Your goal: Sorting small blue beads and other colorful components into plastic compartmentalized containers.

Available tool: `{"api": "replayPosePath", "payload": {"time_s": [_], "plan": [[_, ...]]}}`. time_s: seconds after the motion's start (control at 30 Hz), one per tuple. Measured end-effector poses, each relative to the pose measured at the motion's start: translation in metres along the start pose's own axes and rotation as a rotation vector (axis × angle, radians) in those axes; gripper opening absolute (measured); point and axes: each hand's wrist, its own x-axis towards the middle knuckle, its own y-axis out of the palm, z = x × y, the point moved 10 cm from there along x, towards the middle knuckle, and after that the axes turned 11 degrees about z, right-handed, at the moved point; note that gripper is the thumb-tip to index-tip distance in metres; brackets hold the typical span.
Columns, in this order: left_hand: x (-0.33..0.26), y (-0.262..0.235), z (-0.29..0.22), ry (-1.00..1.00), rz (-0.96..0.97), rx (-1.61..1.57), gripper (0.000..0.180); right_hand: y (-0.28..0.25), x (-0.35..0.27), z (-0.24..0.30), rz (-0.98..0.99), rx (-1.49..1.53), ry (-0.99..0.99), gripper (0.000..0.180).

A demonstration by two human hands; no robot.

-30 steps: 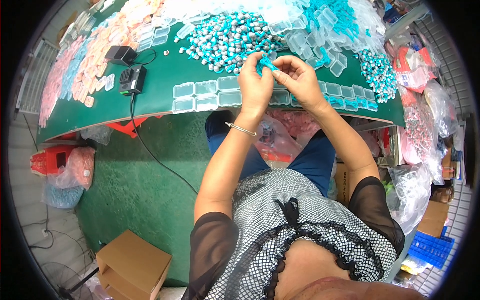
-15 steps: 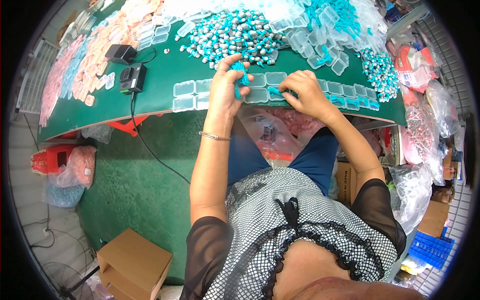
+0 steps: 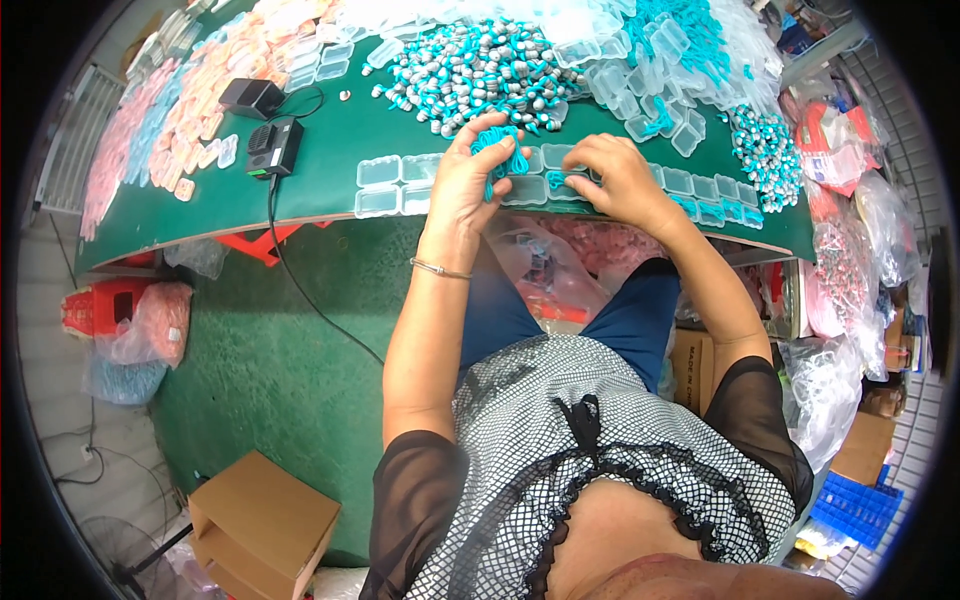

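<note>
My left hand (image 3: 468, 180) is closed around a bundle of turquoise cords (image 3: 512, 158), whose loops stand out between thumb and fingers. Over the rows of clear plastic boxes (image 3: 378, 201) at the table's near edge hovers my right hand (image 3: 622, 180). Its fingers are curled, with a gap between thumb and forefinger. Just left of its fingertips, a turquoise cord (image 3: 556, 180) lies in one of the front-row boxes. Boxes further right in that row also contain turquoise cord pieces (image 3: 711, 213). The palm side of my right hand is hidden.
Beyond the boxes rises a heap of grey-and-turquoise small parts (image 3: 470, 70). Loose clear boxes (image 3: 640, 95) and turquoise cords (image 3: 690, 40) are piled at the back right. A black speaker-like device (image 3: 273, 148) trails a cable off the table. Peach-coloured pieces (image 3: 205, 120) cover the left.
My right thumb and forefinger have come away from the cord in the box. In my left hand the cord bundle has turned, showing more loops. The view has shifted slightly.
</note>
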Motion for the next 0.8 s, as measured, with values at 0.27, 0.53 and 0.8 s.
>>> {"api": "replayPosePath", "payload": {"time_s": [0.27, 0.53, 0.8], "plan": [[0.001, 0.004, 0.008, 0.02, -0.028, -0.037, 0.033, 0.024, 0.037, -0.012, -0.162, 1.022, 0.156, 0.031], [-0.008, -0.019, -0.009, 0.055, -0.1, -0.151, 0.034, 0.021, 0.033, -0.012, -0.117, 0.887, 0.156, 0.02], [-0.015, -0.032, -0.027, 0.14, -0.11, -0.15, 0.047, 0.026, 0.035, 0.031, 0.008, 0.186, -0.036, 0.017]]}}
